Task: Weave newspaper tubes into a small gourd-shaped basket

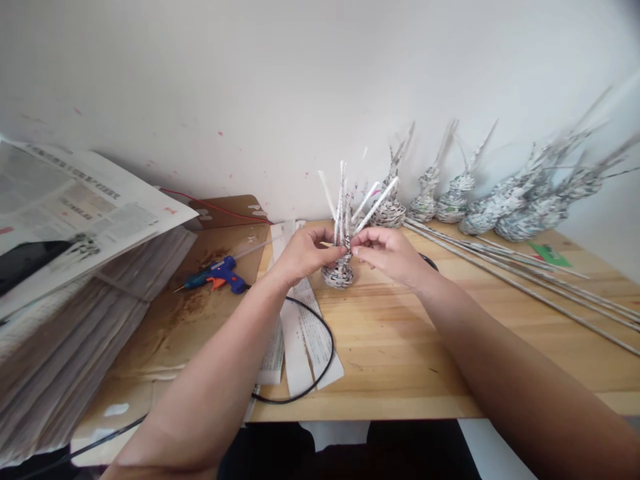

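A small woven piece of rolled newspaper (340, 272) stands on the wooden table (400, 347), with several paper tubes sticking up from it. My left hand (304, 253) is closed on the tubes from the left. Opposite it, my right hand (387, 252) pinches the same tubes, fingertips meeting the left hand just above the woven base. Both forearms reach in from the bottom edge.
A blue and orange glue gun (220, 273) lies on brown cardboard at the left, its black cable (320, 373) looping over paper strips (300, 340). A tall newspaper stack (75, 280) fills the left. Finished woven pieces (500, 200) line the wall; long paper tubes (525, 277) lie at right.
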`<state>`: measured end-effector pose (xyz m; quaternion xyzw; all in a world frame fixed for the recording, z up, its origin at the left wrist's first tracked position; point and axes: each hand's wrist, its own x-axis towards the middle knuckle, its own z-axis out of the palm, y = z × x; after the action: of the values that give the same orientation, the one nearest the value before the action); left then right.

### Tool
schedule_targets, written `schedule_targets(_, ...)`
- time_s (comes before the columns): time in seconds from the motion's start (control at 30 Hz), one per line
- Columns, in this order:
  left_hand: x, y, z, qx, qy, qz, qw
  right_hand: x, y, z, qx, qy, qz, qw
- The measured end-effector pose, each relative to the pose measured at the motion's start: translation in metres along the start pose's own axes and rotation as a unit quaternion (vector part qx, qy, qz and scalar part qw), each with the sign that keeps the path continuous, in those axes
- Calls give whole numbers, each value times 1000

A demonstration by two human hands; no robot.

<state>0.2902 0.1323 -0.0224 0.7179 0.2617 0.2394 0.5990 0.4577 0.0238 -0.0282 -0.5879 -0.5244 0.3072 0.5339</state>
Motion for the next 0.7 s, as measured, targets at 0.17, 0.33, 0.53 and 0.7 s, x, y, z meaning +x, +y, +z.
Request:
schedule_targets(0.17,-1,2,1,2,1,4,1000,0,-1,0,12,1,17,1000)
schedule_targets(0.33,-3,8,1,-15,-17,0,1000,0,2,-1,-9,4,6,1000)
schedule_targets(0.53,-2,5,-3,2,-41,19,999,1,10,5,-7,33,18,999)
schedule_targets(0.7,0,1,-2,-3,-53,35,998,0,0,14,71,66,111,989)
